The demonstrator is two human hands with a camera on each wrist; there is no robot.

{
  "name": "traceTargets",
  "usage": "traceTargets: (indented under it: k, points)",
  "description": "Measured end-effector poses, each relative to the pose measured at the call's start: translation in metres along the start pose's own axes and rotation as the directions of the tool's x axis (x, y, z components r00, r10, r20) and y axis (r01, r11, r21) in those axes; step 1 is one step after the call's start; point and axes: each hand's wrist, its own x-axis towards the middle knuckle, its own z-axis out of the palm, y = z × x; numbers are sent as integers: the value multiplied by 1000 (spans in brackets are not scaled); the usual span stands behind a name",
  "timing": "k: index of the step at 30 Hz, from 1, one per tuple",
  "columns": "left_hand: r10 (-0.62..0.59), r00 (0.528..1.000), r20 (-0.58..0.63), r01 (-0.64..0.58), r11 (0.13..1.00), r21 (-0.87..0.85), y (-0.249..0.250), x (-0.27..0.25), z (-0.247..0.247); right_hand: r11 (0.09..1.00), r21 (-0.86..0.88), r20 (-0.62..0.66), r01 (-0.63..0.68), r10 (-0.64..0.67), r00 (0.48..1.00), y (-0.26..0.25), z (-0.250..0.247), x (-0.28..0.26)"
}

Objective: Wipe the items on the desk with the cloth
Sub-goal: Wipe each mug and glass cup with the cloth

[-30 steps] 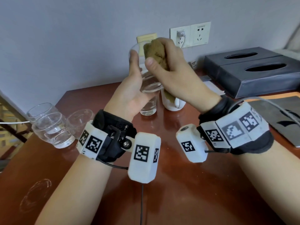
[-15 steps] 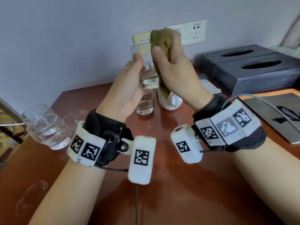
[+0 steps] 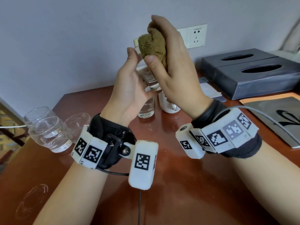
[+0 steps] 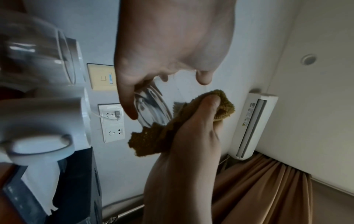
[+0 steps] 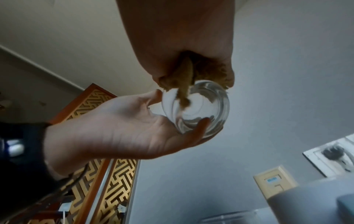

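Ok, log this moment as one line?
left hand: holds clear drinking glass | right hand: grips olive-brown terry cloth against its rim | phase: wiping

A double wall socket (image 3: 196, 36) sits on the grey wall ahead of me, a beige switch plate (image 4: 101, 77) beside it. An air conditioner (image 4: 252, 125) hangs high above tan curtains (image 4: 268, 192). A lattice screen (image 5: 107, 159) stands to my left.

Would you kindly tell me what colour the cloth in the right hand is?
Olive-brown; the cloth shows best in the head view.
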Motion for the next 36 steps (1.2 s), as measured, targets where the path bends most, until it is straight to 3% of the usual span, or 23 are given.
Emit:
traceTargets:
  k: [3, 5, 8, 10, 12, 15, 17, 20, 24, 27, 32, 34, 36]
  points:
    - [-28, 1000, -12, 28, 998, -61, 0, 0, -1, 998, -46, 54, -46, 48, 997, 1, -6, 2]
    - [-41, 999, -15, 38, 992, -123, -1, 1, -3, 984, 27, 65, -178, 176, 982, 0, -11, 6]
    - [-38, 999, -30, 31, 977, -211, 1, 2, -3, 867, 157, 166, -473, 449, 878, -3, -21, 13]
    - [-30, 997, -72, 13, 975, -222, 0, 2, -2, 816, 192, 263, -546, 493, 829, 2, -24, 14]
    - [-1, 994, -105, -23, 972, -234, 0, 3, 0, 833, 168, 297, -527, 467, 833, -3, -18, 10]
    - [19, 996, -89, -40, 970, -239, 3, 1, 1, 910, 186, 261, -372, 319, 911, -11, -3, 0]
    - [17, 996, -86, -35, 975, -221, 2, 0, 0, 916, 224, 233, -333, 281, 931, -10, 0, -1]
    - [-2, 997, -71, -11, 984, -179, 1, 0, 0, 873, 278, 216, -401, 350, 912, -7, -5, 3]
    - [-20, 998, -51, 16, 997, -82, 0, -3, 3, 779, 317, 239, -541, 487, 840, 0, -10, 8]
    - [-19, 999, -47, 18, 999, -29, 0, -3, 0, 752, 356, 245, -555, 498, 832, 0, -10, 10]
    - [-43, 987, -155, 14, 983, -181, 4, 2, -4, 725, 312, 240, -614, 566, 789, -1, -5, 8]
    - [-37, 988, -152, 9, 983, -182, 4, 2, -5, 748, 266, 243, -608, 558, 793, -1, -3, 5]
    - [-15, 990, -138, -5, 990, -142, 3, 1, -4, 805, 235, 227, -544, 499, 836, -1, -2, 3]
